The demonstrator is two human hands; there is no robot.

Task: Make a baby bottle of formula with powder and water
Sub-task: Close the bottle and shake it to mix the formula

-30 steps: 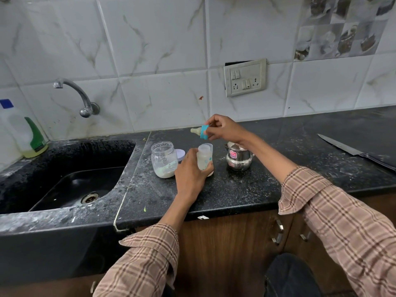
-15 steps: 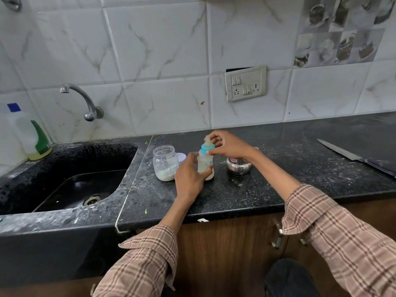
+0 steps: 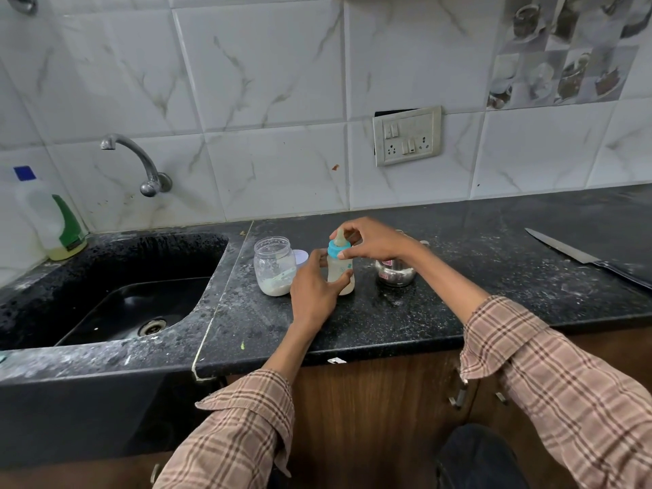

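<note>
The baby bottle [image 3: 340, 273] is standing upright on the black countertop [image 3: 441, 312], between the powder jar [image 3: 274, 265] and the steel pot [image 3: 394, 275]. The left hand [image 3: 314, 294] is gripping the bottle's body, fingers curled round its far side and thumb lying across the front near the base. The right hand [image 3: 374, 241] is reaching in from above; its thumb and fingertips are pinching the blue collar [image 3: 338, 249] and the pale teat [image 3: 340, 237] seated on the bottle's neck. The bottle is showing a pale, cloudy content. The jar, without a lid, is holding a shallow layer of white powder and is standing just left of the left hand. A white lid [image 3: 300, 257] is lying behind the jar. A knife [image 3: 578, 255] is lying well apart to the right. The sink [image 3: 116, 305] is occupying the left side.
</note>
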